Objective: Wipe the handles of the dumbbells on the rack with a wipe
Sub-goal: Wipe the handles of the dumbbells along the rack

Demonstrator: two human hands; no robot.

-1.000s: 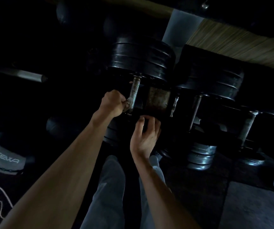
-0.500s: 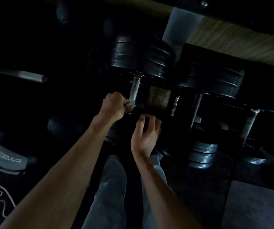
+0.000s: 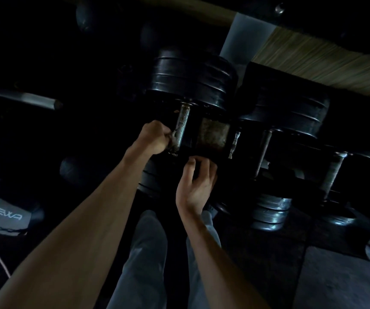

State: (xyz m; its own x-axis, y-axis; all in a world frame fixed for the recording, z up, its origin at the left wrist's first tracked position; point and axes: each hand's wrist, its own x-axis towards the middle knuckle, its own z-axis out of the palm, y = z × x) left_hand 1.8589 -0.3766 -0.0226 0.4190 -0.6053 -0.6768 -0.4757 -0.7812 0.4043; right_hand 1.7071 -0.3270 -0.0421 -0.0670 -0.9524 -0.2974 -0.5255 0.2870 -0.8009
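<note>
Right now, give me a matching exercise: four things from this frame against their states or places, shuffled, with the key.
Things:
1. left hand
2. right hand
3. wipe
4. handle

States:
A. loosely curled, holding nothing visible
B. rusty metal, below the black plates
C. gripped against the handle's lower part
D. fist closed on the wipe

Pairs: 1-D, 2-A, 3-C, 4-B

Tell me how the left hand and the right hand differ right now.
The left hand is fisted, pressing a wipe against the dumbbell handle; the right hand holds nothing, its fingers loosely curled. The left hand sits higher, at the handle; the right hand hangs lower, before the dark rack. Both are bare, on bare forearms.
</note>
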